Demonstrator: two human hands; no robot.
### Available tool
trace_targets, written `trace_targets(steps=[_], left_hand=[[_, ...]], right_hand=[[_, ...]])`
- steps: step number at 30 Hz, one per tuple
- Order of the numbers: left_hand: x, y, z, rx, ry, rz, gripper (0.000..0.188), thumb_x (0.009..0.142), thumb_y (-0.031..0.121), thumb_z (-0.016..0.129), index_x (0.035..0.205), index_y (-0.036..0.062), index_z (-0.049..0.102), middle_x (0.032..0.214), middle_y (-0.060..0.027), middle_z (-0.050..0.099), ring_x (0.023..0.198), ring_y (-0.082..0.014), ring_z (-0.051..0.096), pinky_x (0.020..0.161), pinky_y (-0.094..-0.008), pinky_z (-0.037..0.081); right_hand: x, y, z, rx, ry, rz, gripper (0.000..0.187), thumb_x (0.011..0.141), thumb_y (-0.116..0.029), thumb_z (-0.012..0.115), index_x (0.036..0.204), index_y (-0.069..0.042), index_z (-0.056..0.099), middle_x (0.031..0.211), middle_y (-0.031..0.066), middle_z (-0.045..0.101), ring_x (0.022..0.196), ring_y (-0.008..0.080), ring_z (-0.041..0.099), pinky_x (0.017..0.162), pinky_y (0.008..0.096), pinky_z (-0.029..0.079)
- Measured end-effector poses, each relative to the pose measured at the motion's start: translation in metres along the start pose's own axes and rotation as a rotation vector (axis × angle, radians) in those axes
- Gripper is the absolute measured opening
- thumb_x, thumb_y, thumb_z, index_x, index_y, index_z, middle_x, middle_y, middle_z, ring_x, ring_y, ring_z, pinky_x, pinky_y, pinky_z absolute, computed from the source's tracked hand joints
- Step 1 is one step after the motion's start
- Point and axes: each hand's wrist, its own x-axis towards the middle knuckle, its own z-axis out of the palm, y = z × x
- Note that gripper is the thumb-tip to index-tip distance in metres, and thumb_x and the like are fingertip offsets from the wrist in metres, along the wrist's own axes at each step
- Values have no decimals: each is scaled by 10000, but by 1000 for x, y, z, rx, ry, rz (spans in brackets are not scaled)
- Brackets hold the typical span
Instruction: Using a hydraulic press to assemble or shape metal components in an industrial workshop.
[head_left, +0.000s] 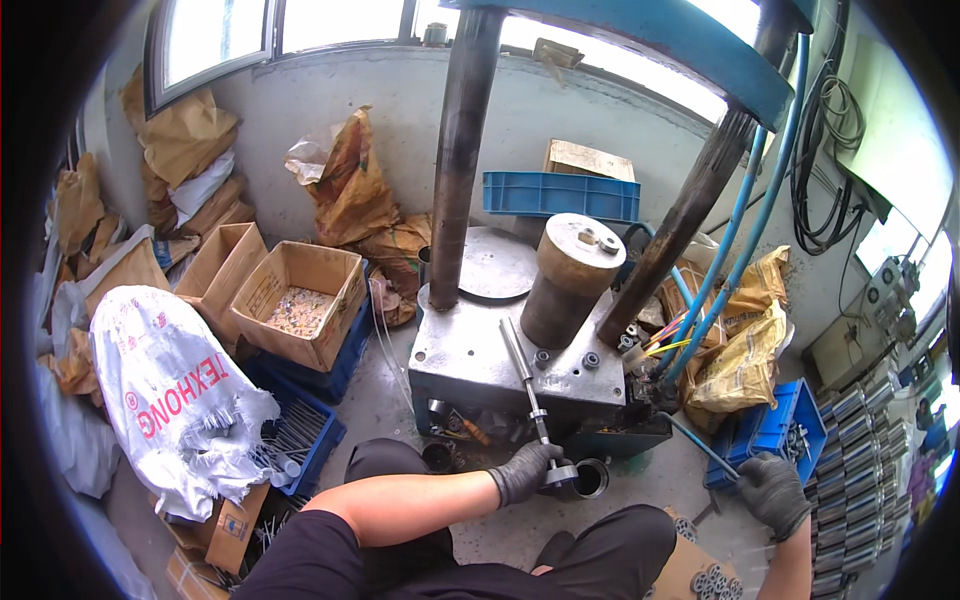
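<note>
My left hand [525,474], in a dark glove, is closed around the lower end of a steel piston rod [524,368]. The rod leans upward across the front edge of the press table [450,350]; collars sit on its lower half and a round head [560,473] is at its bottom, beside my fingers. Just right of that head stands a dark round metal tube [592,480], open at the top. My right hand [775,497], also gloved, is wrapped round the end of a thin blue lever [700,446] that slants up toward the press base.
Behind the table rise two press columns [468,150] and a thick metal cylinder [572,290]. Blue crates hold rods [300,435] at left and metal parts [795,440] at right. A white sack [175,390] and cardboard boxes [300,310] crowd the left; stacked metal tubes [860,470] stand far right.
</note>
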Motion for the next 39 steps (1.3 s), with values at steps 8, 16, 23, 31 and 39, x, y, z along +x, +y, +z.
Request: trace_targets(steps=[8, 16, 23, 31, 39], left_hand=[[10, 31, -1, 40, 52, 22, 190, 1002, 241, 636, 1078, 67, 632, 890, -103, 720, 763, -248, 733, 668, -428, 639], [18, 39, -18, 350, 124, 271, 236, 1007, 236, 661, 1140, 49, 607, 937, -115, 708, 817, -254, 720, 693, -419, 611], [1, 43, -23, 1281, 161, 958, 248, 978, 237, 696, 1112, 37, 636, 1019, -180, 691, 877, -393, 669, 851, -432, 552], [-17, 16, -28, 316, 24, 330, 157, 1022, 225, 653, 1087, 84, 638, 962, -84, 715, 868, -217, 720, 758, -380, 608], [-35, 28, -19, 241, 40, 110, 163, 1011, 230, 649, 1004, 68, 630, 909, -117, 718, 789, -251, 733, 719, -428, 631]], right_hand=[[13, -17, 6, -13, 40, -32, 355, 813, -167, 721, 1150, -60, 748, 1069, 196, 720, 925, 396, 713, 831, 478, 581], [13, -15, 20, -166, 81, -14, 396, 817, -163, 667, 1197, -59, 707, 1034, 211, 716, 928, 389, 714, 818, 493, 580], [9, -6, 25, -179, 54, -17, 155, 798, -141, 671, 910, -82, 760, 942, 185, 712, 885, 366, 720, 794, 482, 583], [11, -11, 21, -159, 80, -20, 120, 800, -137, 680, 869, -69, 751, 893, 189, 700, 859, 372, 717, 787, 485, 583], [13, -9, 22, -153, 52, -8, 140, 793, -157, 685, 869, -56, 745, 905, 189, 705, 864, 381, 717, 794, 489, 585]])
